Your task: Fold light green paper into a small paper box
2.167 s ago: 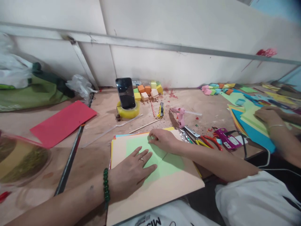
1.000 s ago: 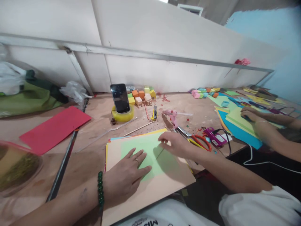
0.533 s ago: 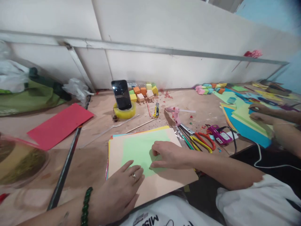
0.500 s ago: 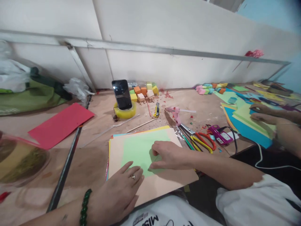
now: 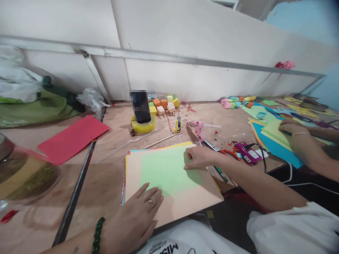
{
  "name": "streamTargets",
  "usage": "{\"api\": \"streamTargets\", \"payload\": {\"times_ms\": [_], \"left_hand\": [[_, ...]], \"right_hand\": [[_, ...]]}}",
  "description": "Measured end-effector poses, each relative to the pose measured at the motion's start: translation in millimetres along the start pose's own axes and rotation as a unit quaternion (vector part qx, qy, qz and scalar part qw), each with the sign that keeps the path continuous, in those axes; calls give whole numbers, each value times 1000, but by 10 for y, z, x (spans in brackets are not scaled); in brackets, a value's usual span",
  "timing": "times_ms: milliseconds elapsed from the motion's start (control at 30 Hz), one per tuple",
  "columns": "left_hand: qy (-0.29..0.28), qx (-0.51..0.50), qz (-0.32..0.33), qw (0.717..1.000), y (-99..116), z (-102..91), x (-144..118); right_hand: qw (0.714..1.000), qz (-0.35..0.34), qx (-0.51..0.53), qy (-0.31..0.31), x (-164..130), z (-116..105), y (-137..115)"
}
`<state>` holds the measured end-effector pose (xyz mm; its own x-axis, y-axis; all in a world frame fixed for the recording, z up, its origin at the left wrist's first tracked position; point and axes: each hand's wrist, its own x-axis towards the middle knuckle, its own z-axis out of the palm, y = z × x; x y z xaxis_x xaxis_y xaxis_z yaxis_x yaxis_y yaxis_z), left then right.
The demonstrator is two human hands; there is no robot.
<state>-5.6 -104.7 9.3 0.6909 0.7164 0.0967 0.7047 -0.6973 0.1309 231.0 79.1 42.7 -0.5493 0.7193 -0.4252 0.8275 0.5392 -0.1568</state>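
White panelled wall runs behind a cluttered plywood table (image 5: 111, 183). Left hand (image 5: 134, 220), at lower centre of the frame, lies flat and open, fingertips on the near left corner of the green sheet (image 5: 166, 169); it has slid back towards the body since two seconds ago. Right hand (image 5: 198, 158), loosely curled and gripping nothing, presses the sheet's right edge; half a second ago it sat on the sheet's middle. The green sheet now lies opened flat, faint crease lines showing, on a peach sheet (image 5: 185, 203) topping a stack of coloured paper. Judged: a fold has been undone or smoothed out. Right of the stack lie scissors (image 5: 227, 152) and a pink glue gun (image 5: 199, 127). A co-worker's hand (image 5: 291, 127) rests on paper at the far right.
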Motion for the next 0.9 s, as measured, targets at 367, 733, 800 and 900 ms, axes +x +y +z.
{"api": "streamTargets", "payload": {"times_ms": [367, 733, 800, 900], "left_hand": [[-43, -59, -28, 997, 13, -84, 29], [-47, -15, -27, 998, 51, -62, -49], [-52, -1, -18, 998, 54, -84, -77], [-75, 10, -11, 997, 63, -140, -80]], "right_hand": [[994, 73, 29, 80, -177, -154, 194], [993, -26, 114, -4, -38, 166, -202], [986, -4, 164, -36, 1, 112, 10], [979, 8, 197, -45, -11, 29, 243]]}}
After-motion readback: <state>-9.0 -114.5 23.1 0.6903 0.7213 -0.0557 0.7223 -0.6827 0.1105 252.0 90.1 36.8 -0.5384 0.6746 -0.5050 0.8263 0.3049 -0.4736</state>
